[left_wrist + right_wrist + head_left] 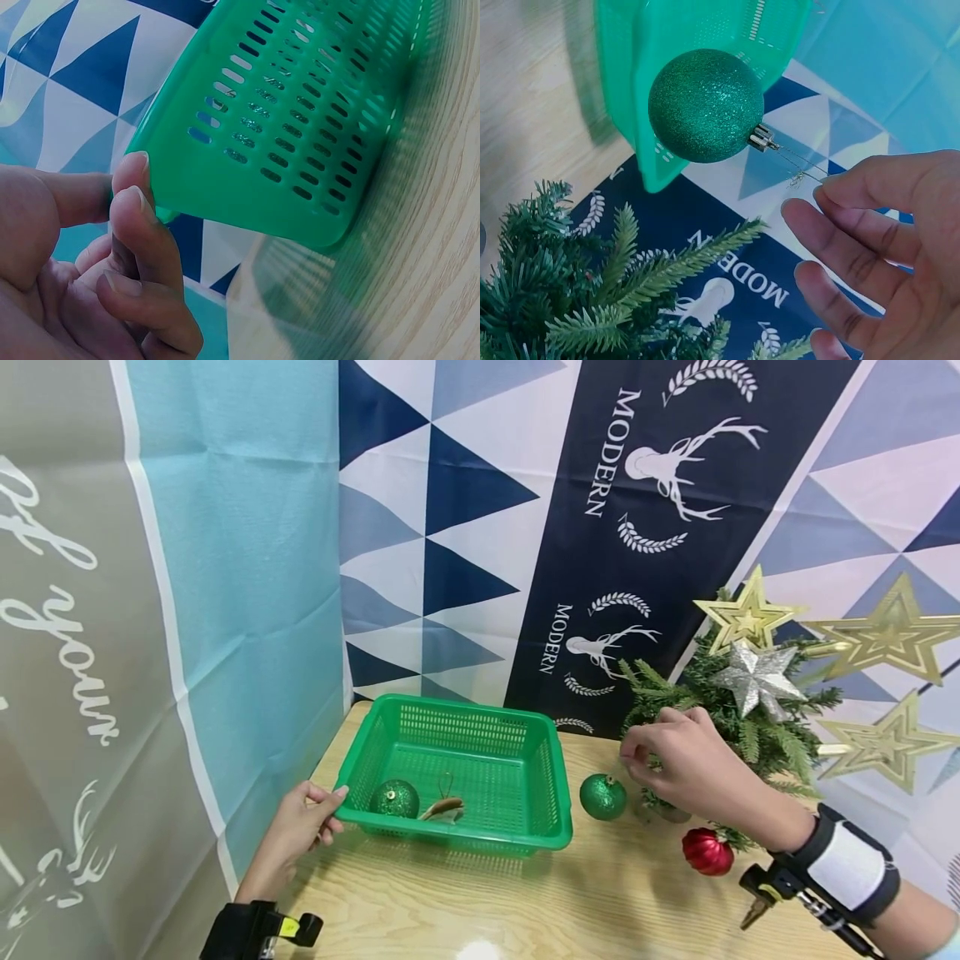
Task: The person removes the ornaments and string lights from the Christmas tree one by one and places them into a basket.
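Observation:
My left hand [327, 808] grips the near left corner of a green slotted basket [450, 842], thumb on the rim and fingers under it. The left wrist view shows those fingertips [133, 196] against the basket's rim [225, 202]. In the basket lie a green glitter bauble [394, 798] and a brown ornament [444, 810]. My right hand [636, 762] is at the small tree [750, 735] and pinches the thin thread of a second green glitter bauble [602, 796]. That bauble [705, 105] hangs just right of the basket [705, 22], below my right hand [821, 196].
A red bauble [707, 851] hangs low on the tree, which also carries a gold star [746, 614] and a silver star [757, 677]. Larger gold stars [892, 631] are at the right edge. Printed backdrops stand close behind and left of the wooden table [525, 902].

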Action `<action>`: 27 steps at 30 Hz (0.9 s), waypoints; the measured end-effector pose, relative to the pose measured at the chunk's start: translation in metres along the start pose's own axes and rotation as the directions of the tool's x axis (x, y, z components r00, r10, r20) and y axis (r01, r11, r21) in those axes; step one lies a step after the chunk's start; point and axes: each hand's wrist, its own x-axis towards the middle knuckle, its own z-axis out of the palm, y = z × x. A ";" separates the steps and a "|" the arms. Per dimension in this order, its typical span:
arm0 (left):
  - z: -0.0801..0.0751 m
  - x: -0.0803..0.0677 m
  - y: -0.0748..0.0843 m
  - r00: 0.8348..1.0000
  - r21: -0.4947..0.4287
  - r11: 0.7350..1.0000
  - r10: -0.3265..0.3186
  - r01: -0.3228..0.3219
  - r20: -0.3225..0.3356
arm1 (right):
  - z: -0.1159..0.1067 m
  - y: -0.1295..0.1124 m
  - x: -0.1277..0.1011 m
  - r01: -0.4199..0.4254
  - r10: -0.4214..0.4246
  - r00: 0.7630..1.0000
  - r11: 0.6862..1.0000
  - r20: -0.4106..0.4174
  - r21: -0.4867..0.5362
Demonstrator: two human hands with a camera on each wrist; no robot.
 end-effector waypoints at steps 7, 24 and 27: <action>0.001 -0.001 0.000 1.000 -0.006 1.000 0.004 -0.004 -0.005 | 0.003 -0.003 0.001 -0.026 0.026 0.998 1.000 0.065 -0.001; 0.002 -0.001 0.000 1.000 0.009 1.000 0.005 -0.005 -0.009 | 0.015 -0.012 0.004 -0.008 0.009 0.999 1.000 0.037 -0.030; 0.001 -0.001 0.000 1.000 0.005 1.000 0.005 -0.005 -0.009 | 0.018 -0.014 0.005 -0.004 0.005 1.000 1.000 0.026 -0.028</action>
